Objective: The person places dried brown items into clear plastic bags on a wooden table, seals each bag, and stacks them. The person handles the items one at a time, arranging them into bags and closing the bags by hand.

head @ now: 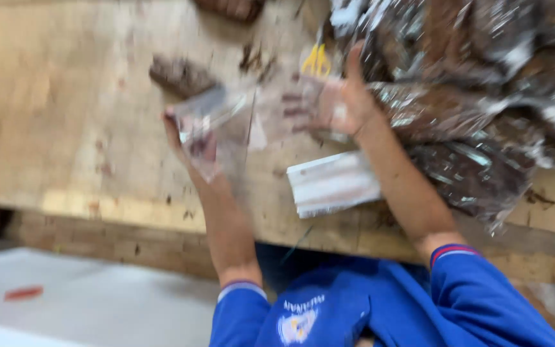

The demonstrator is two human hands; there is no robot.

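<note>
The view is blurred by motion. My left hand point(191, 144) and my right hand point(329, 103) both grip a clear plastic bag point(229, 122) and hold it stretched between them just above a worn wooden table point(65, 128). The fingers of my right hand seem to be inside the bag's mouth. Both hands look smeared with brown material. Both of my sleeves are blue.
A brown lump point(181, 76) lies on the table beyond the bag. A heap of filled clear bags with brown contents point(476, 96) covers the right side. A stack of flat white bags point(332, 183) lies near the front edge. Something yellow point(316, 59) lies beside the heap.
</note>
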